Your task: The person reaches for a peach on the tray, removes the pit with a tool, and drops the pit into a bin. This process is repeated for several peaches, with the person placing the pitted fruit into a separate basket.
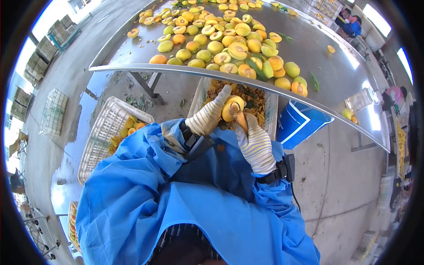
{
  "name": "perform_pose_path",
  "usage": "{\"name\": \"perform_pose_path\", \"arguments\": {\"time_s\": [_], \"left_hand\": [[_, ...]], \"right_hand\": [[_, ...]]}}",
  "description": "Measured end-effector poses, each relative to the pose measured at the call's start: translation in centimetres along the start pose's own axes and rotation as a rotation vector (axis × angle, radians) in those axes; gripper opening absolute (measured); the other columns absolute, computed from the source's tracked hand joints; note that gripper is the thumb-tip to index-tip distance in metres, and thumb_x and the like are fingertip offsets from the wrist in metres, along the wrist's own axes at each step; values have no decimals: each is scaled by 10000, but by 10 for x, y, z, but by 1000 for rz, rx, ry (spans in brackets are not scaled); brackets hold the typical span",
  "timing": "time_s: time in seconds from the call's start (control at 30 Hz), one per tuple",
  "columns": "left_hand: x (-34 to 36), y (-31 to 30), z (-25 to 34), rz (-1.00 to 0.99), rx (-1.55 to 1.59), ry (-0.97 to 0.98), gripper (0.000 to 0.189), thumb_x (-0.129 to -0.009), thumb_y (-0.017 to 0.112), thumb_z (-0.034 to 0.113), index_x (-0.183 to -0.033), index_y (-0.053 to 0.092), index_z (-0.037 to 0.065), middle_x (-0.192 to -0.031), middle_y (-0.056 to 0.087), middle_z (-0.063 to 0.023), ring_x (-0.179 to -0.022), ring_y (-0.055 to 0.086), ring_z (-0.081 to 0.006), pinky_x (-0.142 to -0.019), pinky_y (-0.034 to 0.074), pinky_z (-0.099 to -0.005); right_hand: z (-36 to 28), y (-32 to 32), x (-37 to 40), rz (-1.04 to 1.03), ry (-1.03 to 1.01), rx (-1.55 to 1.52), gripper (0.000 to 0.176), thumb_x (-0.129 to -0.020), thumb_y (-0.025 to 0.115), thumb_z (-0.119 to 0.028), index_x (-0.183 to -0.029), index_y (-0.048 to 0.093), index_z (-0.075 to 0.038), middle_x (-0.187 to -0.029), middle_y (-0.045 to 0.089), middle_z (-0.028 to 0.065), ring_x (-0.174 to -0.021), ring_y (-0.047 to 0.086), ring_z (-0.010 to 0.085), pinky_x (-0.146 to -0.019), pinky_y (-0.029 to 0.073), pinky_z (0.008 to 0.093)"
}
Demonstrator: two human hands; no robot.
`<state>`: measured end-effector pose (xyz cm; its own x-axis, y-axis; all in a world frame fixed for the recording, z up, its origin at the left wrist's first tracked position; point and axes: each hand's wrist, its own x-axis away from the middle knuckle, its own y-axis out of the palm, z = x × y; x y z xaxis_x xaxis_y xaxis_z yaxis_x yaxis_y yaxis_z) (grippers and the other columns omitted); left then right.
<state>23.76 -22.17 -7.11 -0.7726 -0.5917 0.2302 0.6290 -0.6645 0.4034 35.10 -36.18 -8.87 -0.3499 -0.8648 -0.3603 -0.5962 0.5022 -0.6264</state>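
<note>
My left hand [206, 114], in a striped knit glove, is closed around a yellow peach half [228, 110] with its thumb raised along the side. My right hand [257, 148], gloved the same way, grips the wooden handle of a pitting knife [240, 121]. The tool's curved metal loop sits at the peach's cut face. Both hands are in front of the metal table's near edge, above a crate [270, 112] of peach scraps. On the metal table [318, 57] lie many halved and whole peaches [215, 47], with a few green leaves among them.
A white crate [95, 134] with peach halves stands on the floor at left. A blue bucket [295, 126] is under the table's edge at right. A clear jar [360, 100] lies near the table's right corner. Other people [351, 25] sit at the far right.
</note>
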Motion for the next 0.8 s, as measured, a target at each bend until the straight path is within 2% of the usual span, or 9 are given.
{"name": "perform_pose_path", "arguments": {"time_s": [0.03,0.17,0.23,0.4,0.57,0.63,0.7,0.77,0.8], "left_hand": [[1,2,-1,13,-27,19,612,-875,497,706,-990,640,123,-729,638,-19,-536,575,-95,-407,425,-209],[-2,-7,-8,-37,2,-12,591,-898,509,660,-1245,460,184,-775,634,-37,-511,582,-106,-345,367,-218],[-10,-17,-11,-68,70,-101,596,-900,521,649,-1265,444,184,-774,635,-36,-525,592,-109,-353,373,-218],[-18,-21,-18,-24,27,4,615,-881,542,661,-1241,476,167,-772,641,-36,-527,592,-118,-354,358,-225],[-15,-20,-16,-11,-121,-110,720,-839,413,800,-864,666,126,-613,582,-20,-441,469,-96,-380,351,-227],[-12,-23,-13,6,-175,-167,740,-836,397,810,-853,667,122,-608,583,-24,-444,477,-97,-382,355,-225],[-13,-29,-17,15,-194,-150,660,-857,472,742,-1073,574,127,-658,613,-44,-420,503,-117,-352,349,-224],[-12,-33,-18,-10,-271,-180,683,-849,451,756,-1074,575,123,-668,623,-49,-422,511,-118,-360,355,-220],[-11,-34,-12,-40,-340,-212,738,-832,392,804,-965,623,116,-653,619,-43,-436,507,-109,-383,366,-216]], "right_hand": [[2,1,-1,-11,-14,51,339,-939,616,-269,-1158,553,-18,-840,649,213,-765,648,419,-631,500,451],[2,2,-1,-67,8,148,288,-934,622,-237,-1113,563,-19,-791,635,203,-731,635,416,-604,490,450],[3,5,0,-62,29,19,288,-933,621,-243,-1104,565,-18,-795,633,215,-728,630,421,-599,489,452],[5,9,0,-7,-66,113,288,-940,600,-276,-1068,545,-24,-759,625,225,-694,625,420,-580,482,477],[2,12,0,-78,-2,287,287,-934,591,-307,-990,517,-36,-652,611,209,-618,618,415,-544,477,508],[3,13,0,-170,38,317,305,-934,585,-315,-993,516,-24,-640,609,208,-619,617,417,-551,476,513],[5,13,1,-231,55,322,317,-944,562,-328,-990,507,-19,-650,601,226,-622,608,428,-555,471,515],[6,15,5,-265,56,299,325,-966,522,-344,-981,492,-20,-683,588,262,-630,590,448,-554,464,515],[9,15,6,-282,39,227,332,-958,533,-343,-988,498,-14,-703,601,262,-626,598,441,-567,474,511]]}}
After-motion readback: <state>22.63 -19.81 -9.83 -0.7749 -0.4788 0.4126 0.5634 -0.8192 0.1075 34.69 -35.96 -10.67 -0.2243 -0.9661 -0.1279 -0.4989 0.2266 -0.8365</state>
